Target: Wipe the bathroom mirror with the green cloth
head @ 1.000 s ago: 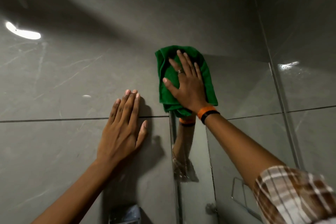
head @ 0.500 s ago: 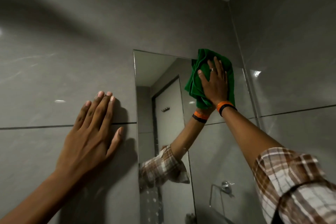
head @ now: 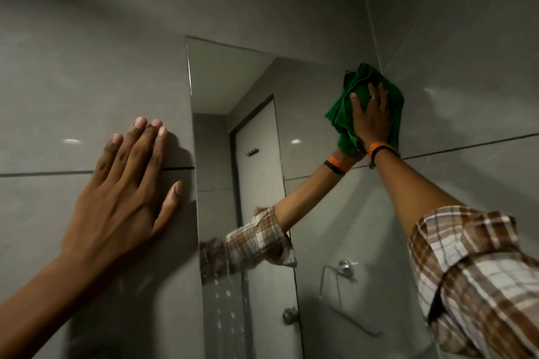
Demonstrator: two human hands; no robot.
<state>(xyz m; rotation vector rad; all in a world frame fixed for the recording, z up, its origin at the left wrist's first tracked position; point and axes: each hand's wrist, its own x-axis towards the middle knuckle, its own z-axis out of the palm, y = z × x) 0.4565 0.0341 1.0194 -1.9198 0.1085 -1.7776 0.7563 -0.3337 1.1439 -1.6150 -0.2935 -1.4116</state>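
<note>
At the upper right corner of the mirror (head: pixel 262 125), the green cloth (head: pixel 341 114) is pressed flat against the glass under the right hand (head: pixel 372 119). I note the cloth is bunched in loose folds, with its top edge reaching the mirror's upper edge and its right side lying at the seam where the glass meets the side wall (head: pixel 466 67). The right hand's fingers are spread and extended over the cloth, palm bearing on it, a pinning hold and not a closed grip. A ring shows on one finger, and an orange and black wristband (head: pixel 380 148) sits at the wrist, above a rolled plaid sleeve (head: pixel 472 277).

The left hand (head: pixel 125 183) is off the mirror, laid flat on the tiled wall (head: pixel 87 67) just beside the mirror's left edge, fingers straight and together, thumb out, holding nothing. I judge it to be a brace.

Assessment: wiping is under way at the top corner; the greater part of the glass below and to the left shows no cloth on it. Whether that area is already clean I cannot tell.

Risks from here, as I judge them:
- With only an open palm on the cloth, a fast stroke could let the folds slide out and drop.
- The bunched folds could leave streaks or unwiped bands.
- The reach is high and extended; if the bracing palm slips on the glossy tile, balance could go.
</note>
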